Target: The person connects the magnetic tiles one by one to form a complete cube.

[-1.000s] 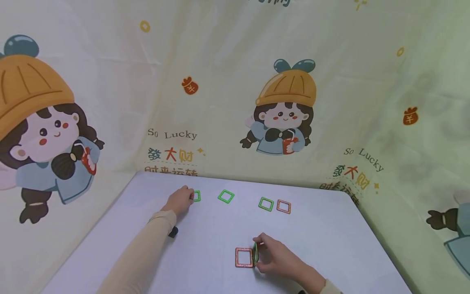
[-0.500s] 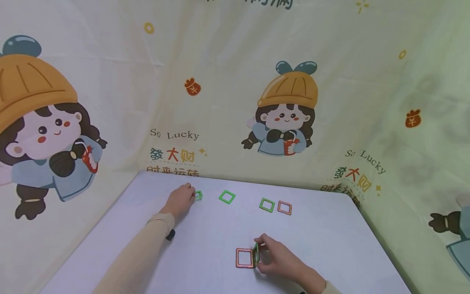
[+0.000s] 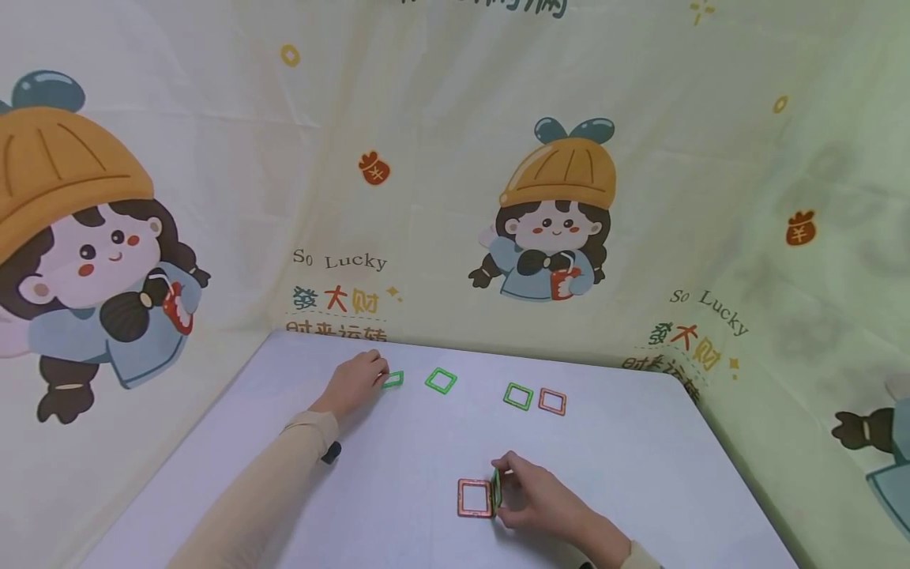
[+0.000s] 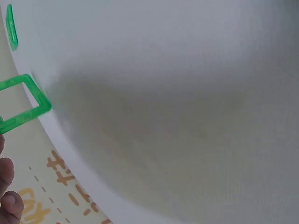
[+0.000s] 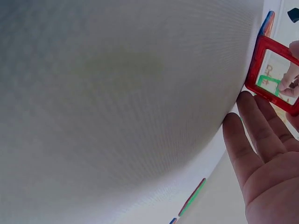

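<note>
— Where are my hands right now?

— On my feed, my left hand [image 3: 353, 382] is out at the far left of the white bench [image 3: 640, 474], its grip pinched on the edge of a green square frame [image 3: 392, 379] that lies just beside the fingertips. The left wrist view shows that frame [image 4: 21, 105] close up, one corner lifted off the surface, with my fingertips [image 4: 8, 196] low in the corner.

— And the right?

— My right hand [image 3: 543, 498] sits at the near middle, its grip narrow around a green tile [image 3: 495, 487] stood upright on its edge, touching the right side of a red square frame [image 3: 474, 498] that lies flat. In the right wrist view my palm [image 5: 266, 163] looks open beside a red frame [image 5: 273, 77].

— Anything else on the bench?

— A loose green frame [image 3: 441, 380] near the left one, then a green one [image 3: 517, 396] and a red one [image 3: 551, 401] just beside each other, further right. A cartoon-print cloth [image 3: 554, 205] hangs behind.
</note>
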A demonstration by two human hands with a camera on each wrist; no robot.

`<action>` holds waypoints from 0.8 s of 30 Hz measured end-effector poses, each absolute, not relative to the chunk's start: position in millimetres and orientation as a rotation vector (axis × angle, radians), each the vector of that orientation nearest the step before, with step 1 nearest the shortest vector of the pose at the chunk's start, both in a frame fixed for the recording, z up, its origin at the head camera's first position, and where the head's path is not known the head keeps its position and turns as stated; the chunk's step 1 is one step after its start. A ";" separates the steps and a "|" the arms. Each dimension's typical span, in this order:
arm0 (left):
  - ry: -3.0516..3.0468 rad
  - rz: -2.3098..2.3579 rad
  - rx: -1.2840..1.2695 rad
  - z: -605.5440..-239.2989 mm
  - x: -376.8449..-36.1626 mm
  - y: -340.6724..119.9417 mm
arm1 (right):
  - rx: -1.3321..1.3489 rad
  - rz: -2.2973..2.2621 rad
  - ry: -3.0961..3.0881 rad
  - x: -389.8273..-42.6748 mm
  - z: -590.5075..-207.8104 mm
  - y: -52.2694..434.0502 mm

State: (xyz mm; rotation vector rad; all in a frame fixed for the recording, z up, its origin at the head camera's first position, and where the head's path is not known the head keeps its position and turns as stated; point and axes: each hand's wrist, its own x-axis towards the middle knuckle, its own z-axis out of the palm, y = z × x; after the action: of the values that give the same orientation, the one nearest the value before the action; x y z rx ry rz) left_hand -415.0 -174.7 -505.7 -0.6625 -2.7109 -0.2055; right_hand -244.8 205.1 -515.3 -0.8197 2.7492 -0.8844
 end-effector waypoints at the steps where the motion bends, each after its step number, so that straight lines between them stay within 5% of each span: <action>1: -2.706 -0.211 -0.662 -505.1 -414.1 -173.3 | -0.824 -0.885 2.752 -244.9 -515.2 205.0; 24: -2.595 -0.349 -0.855 -485.0 -380.2 -136.6 | -0.863 -0.907 2.761 -243.0 -514.1 205.3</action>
State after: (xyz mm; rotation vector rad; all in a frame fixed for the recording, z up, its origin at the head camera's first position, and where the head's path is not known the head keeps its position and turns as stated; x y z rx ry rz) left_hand -380.2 -136.6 -485.0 -0.8551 -2.5954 -0.3490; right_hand -243.0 205.3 -514.1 -0.8627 2.7610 -0.9067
